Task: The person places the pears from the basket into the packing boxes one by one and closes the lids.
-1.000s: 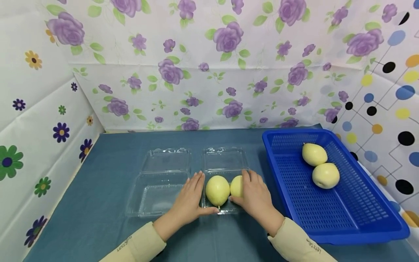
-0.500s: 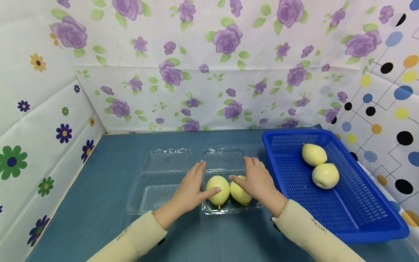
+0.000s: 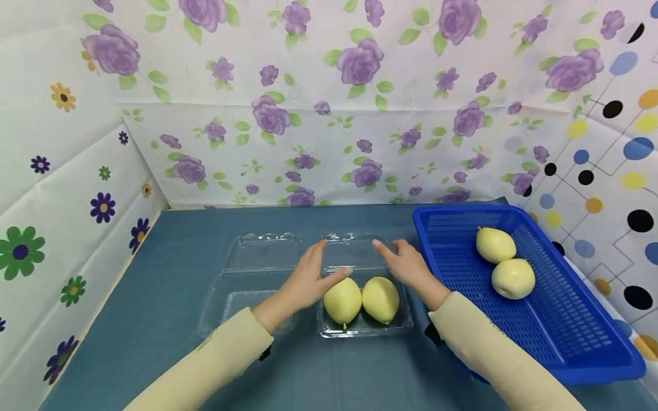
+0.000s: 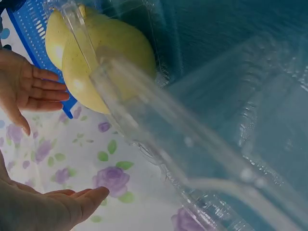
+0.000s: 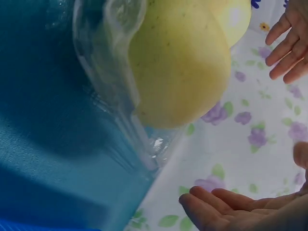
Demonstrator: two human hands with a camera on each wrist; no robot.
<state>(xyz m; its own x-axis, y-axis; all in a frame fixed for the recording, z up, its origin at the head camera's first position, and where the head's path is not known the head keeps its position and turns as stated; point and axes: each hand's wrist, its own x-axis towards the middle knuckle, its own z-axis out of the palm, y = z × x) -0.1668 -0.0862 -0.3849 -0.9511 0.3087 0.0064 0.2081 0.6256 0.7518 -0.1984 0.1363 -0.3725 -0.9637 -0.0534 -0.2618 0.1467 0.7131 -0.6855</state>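
Two pale yellow pears, a left one [image 3: 341,303] and a right one [image 3: 381,301], sit side by side in the base of a clear plastic clamshell box [image 3: 360,333]. Its lid [image 3: 353,252] lies folded back behind them. My left hand [image 3: 304,281] is over the box's left side, fingers extended and thumb across the left pear's top in the head view. Beyond the right pear, my right hand [image 3: 409,267] hovers near the lid's right edge, holding nothing. Both wrist views show straight, relaxed fingers, with the right pear [image 5: 183,67] large in the right wrist view.
A second clear clamshell box [image 3: 233,302] lies opened flat to the left, partly behind my left forearm. On the right stands a blue plastic basket [image 3: 442,285] with two more pears [image 3: 513,279] inside. A flower-patterned sheet [image 3: 308,137] hangs at the table's back edge.
My right hand has let go of the right pear and moved up and away towards the lid. My left hand has lifted back slightly from the left pear. Both pears stay in the box.
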